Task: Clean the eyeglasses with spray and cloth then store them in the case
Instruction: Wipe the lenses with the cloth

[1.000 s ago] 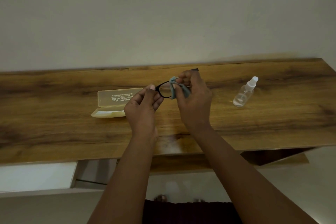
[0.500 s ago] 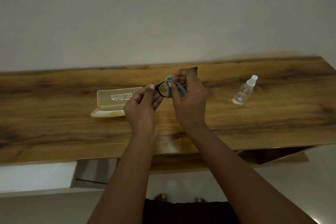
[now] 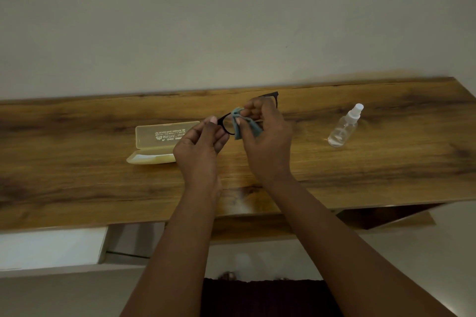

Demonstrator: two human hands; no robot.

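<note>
Black-framed eyeglasses [image 3: 224,124] are held above the wooden table [image 3: 77,177]. My left hand [image 3: 199,148] pinches the frame's left end. My right hand [image 3: 266,141] presses a small blue cloth [image 3: 243,128] around one lens, thumb on the near side and fingers behind. Most of the frame's right half is hidden by that hand; a dark corner [image 3: 274,96] sticks out above it. The open pale-yellow case [image 3: 159,143] lies on the table left of my hands, lid tilted back. A clear spray bottle [image 3: 345,127] with a white nozzle stands to the right.
A plain wall rises right behind the table's far edge. The table's front edge runs just under my forearms, with a white drawer front [image 3: 51,248] below at the left and a dark opening [image 3: 386,216] below at the right.
My right hand has shifted the cloth slightly along the lens, rubbing it. The left hand keeps its grip on the frame. Case and bottle have not moved.
</note>
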